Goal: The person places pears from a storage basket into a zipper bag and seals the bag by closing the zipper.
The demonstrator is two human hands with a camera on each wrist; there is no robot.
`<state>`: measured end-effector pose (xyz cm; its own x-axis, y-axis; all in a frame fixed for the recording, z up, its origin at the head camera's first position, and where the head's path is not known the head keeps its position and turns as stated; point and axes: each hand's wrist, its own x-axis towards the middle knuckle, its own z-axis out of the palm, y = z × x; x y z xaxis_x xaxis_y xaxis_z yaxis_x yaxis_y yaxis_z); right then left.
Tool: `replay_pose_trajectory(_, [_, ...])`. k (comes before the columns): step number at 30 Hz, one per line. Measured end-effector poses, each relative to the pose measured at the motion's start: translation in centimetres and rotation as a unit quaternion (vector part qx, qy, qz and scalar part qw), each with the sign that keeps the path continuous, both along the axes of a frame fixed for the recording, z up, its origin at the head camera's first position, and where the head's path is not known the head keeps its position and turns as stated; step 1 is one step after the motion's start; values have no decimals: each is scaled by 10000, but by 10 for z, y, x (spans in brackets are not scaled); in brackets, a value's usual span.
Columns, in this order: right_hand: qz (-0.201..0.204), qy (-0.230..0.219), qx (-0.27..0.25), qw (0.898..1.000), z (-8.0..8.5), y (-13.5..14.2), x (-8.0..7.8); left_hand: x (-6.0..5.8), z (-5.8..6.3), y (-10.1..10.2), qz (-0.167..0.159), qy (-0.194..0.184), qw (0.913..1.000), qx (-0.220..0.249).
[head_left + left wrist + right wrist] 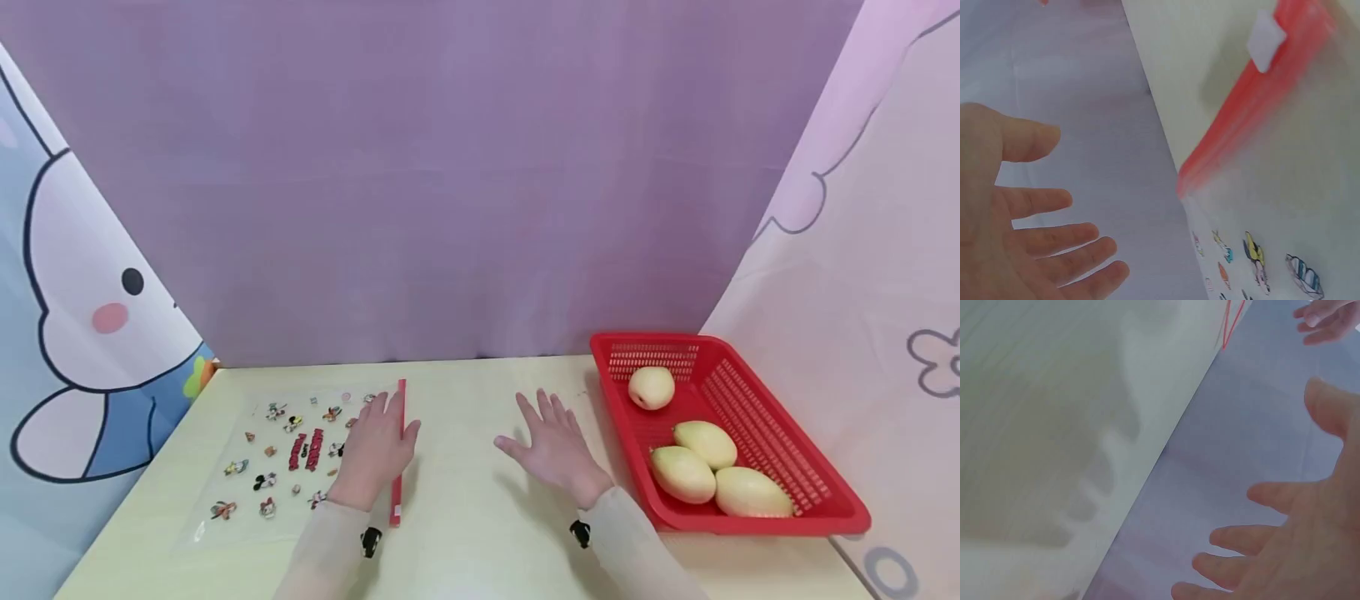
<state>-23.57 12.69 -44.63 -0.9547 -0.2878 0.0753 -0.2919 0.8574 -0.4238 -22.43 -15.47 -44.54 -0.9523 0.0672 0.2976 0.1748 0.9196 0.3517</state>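
Note:
My left hand (375, 450) hovers with spread fingers over the right side of a clear zip bag (247, 450) printed with small cartoon figures. The bag lies flat at the left of the table, its red zip edge (398, 492) running beside my thumb. In the left wrist view a white slider (1266, 40) shows on that red strip. My right hand (555, 450), fingers also spread, is held above the table and casts a shadow there. Nearest to it is a red plastic basket (626, 442). Neither hand holds anything.
Inside the basket at the right lie several pale yellow fruits, among them a rounder one (652, 388) at the back and a long one (753, 492) in front. A purple cloth (465, 183) hangs behind the table (465, 533). Patterned cloths flank both sides.

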Motion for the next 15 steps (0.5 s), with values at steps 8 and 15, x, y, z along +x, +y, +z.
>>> replay_pose_trajectory(8, [33, 28, -637, 9980, 2, -8, -3, -5, -10, -2, 406, -262, 9986, -208])
replay_pose_trajectory(15, [116, -63, -979, 9951, 5, -16, -6, -6, -18, -7, 920, -1177, 9876, -484])
